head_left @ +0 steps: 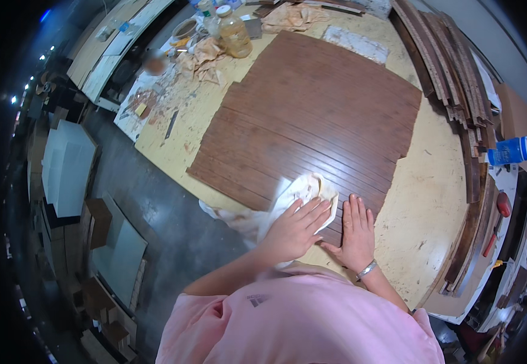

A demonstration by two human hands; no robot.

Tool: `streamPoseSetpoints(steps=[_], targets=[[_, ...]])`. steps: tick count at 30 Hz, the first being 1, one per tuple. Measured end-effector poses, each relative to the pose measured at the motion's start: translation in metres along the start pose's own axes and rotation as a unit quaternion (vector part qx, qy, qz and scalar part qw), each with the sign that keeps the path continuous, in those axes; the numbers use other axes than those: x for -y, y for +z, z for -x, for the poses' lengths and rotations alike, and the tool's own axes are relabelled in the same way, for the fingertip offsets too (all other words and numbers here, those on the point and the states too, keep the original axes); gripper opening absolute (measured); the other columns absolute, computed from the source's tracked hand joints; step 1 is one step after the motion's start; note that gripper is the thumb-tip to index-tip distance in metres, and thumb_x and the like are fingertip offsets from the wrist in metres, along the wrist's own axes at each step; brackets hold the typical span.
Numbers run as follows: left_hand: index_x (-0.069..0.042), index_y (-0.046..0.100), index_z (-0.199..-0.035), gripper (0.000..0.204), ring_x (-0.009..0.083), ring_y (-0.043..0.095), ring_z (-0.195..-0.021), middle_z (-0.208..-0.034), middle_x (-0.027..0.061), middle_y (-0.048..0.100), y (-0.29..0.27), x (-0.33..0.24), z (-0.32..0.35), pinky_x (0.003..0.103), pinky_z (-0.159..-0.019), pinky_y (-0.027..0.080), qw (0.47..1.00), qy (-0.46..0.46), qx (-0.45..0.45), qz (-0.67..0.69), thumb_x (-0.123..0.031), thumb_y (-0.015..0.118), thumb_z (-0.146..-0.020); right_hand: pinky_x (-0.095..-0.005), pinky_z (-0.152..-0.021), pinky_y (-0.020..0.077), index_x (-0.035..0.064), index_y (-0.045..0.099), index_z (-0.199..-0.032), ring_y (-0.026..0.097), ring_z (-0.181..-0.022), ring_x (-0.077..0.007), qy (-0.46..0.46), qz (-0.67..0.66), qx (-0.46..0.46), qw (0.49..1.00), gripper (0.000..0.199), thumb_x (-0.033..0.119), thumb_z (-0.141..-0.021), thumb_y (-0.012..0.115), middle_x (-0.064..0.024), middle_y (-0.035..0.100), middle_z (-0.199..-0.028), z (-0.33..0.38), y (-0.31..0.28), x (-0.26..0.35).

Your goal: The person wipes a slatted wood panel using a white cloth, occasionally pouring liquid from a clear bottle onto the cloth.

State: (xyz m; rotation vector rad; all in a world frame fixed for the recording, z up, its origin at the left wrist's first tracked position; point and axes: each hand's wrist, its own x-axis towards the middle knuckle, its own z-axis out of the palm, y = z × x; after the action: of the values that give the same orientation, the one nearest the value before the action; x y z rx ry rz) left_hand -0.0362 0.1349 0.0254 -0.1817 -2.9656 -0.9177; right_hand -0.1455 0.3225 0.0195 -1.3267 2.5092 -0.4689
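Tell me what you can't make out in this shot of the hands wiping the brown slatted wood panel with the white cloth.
Head view:
- The part of the brown slatted wood panel beneath the white cloth and the left hand: covered.
- The panel's near corner: hidden under the flat right hand.
- Contents of the clear plastic jar with amber liquid: too small to identify.
- Items on the right-side bench beyond the stacked dark wood strips: bent and cut off by the fisheye rim.

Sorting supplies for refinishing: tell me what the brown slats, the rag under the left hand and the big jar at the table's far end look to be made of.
Brown slats: apparently wood, stained reddish-brown with a slight sheen; long parallel strips with grain-like streaks.
Rag: soft, off-white cloth, crumpled in folds under the left hand.
Jar: clear glass or plastic, cannot tell which; amber liquid shows through, white lid.
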Motion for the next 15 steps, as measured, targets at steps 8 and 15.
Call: streamPoseSetpoints(steps=[8, 15], targets=[[-0.001, 0.052, -0.137, 0.041, 0.0302, 0.042, -0.139, -0.145, 0.0175, 0.050, -0.085, 0.177, 0.107, 0.044, -0.118, 0.025, 0.877, -0.372, -0.280, -0.114, -0.011, 0.047, -0.098, -0.0541, -0.116, 0.0210, -0.0022, 0.019, -0.152, 0.024, -0.146, -0.0396, -0.014, 0.039, -0.022, 0.999, 0.119, 0.049, -0.065, 0.083, -0.0221, 0.023, -0.159, -0.001, 0.005, 0.002], [0.004, 0.063, -0.119, 0.030, 0.0081, 0.054, -0.088, -0.098, 0.0024, 0.065, -0.097, 0.195, 0.118, 0.027, -0.083, 0.044, 0.768, -0.398, -0.410, 0.288, -0.017, 0.049, -0.102, -0.0599, -0.116, 0.0164, 0.0088, 0.029, -0.153, 0.019, -0.147, -0.0410, 0.019, 0.082, -0.004, 0.996, 0.113, 0.050, -0.063, 0.083, -0.0173, 0.023, -0.160, 0.001, -0.003, 0.004]])
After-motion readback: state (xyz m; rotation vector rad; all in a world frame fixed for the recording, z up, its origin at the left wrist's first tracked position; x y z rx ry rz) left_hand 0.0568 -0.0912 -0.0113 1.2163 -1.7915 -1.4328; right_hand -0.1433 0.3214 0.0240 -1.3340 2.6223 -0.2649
